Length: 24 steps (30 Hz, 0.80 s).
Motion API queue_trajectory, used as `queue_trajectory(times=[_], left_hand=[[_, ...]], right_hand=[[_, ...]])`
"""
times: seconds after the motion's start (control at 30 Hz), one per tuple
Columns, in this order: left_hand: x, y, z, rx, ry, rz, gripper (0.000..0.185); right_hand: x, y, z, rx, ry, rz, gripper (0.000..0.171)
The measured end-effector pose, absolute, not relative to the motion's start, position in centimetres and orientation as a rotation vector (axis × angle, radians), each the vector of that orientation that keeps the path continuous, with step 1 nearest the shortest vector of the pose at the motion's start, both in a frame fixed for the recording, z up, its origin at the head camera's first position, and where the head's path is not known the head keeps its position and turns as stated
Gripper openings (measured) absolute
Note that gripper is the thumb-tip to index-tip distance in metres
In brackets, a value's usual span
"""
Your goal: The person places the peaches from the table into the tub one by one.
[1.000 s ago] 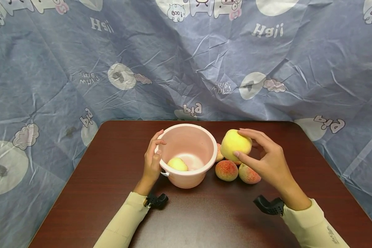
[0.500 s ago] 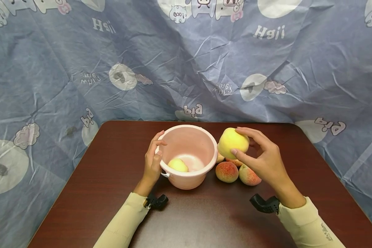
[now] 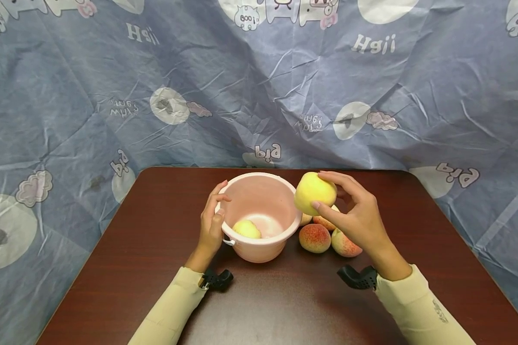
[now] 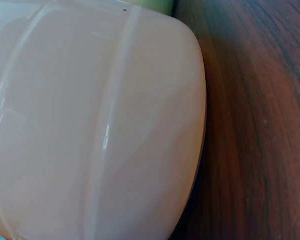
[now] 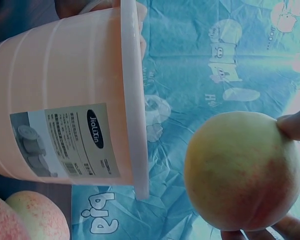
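Observation:
A pink plastic bucket stands upright on the table, one yellow peach lying at its bottom. At the bucket's left side my left hand grips the rim, some fingertips reaching over the edge. The left wrist view is filled mostly by the bucket's ribbed wall. My right hand pinches another yellow peach between thumb and fingers, raised beside the bucket's right rim. In the right wrist view this held peach shows a reddish blush and is apart from the bucket rim.
Right of the bucket, several red-blushed peaches, among them a front one and a right one, sit close together under my right hand. The dark brown table ends at a patterned blue cloth behind.
My right hand has moved left and slightly up with the yellow peach, bringing it to the bucket's right rim. The left hand and bucket have stayed in place.

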<state>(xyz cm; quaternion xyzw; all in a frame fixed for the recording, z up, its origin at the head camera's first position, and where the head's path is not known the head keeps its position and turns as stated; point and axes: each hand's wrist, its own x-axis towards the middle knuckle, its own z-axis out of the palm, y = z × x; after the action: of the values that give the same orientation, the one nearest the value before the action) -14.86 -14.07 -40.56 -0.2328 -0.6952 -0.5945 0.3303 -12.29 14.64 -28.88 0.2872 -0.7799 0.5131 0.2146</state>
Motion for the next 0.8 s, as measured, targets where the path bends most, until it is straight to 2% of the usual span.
queue_trajectory(times=[0.57,0.8], left_hand=[[-15.1,-14.3,-40.6,-0.63,-1.809,-1.559,0.033],[-17.0,-14.9,-43.5,-0.608,-1.818,-1.537,0.039]], right_hand=[[-13.8,12.3,-29.5,0.827,-2.142,1.503,0.052],[-14.2,11.5,-29.9,0.822,-2.157,1.499,0.051]])
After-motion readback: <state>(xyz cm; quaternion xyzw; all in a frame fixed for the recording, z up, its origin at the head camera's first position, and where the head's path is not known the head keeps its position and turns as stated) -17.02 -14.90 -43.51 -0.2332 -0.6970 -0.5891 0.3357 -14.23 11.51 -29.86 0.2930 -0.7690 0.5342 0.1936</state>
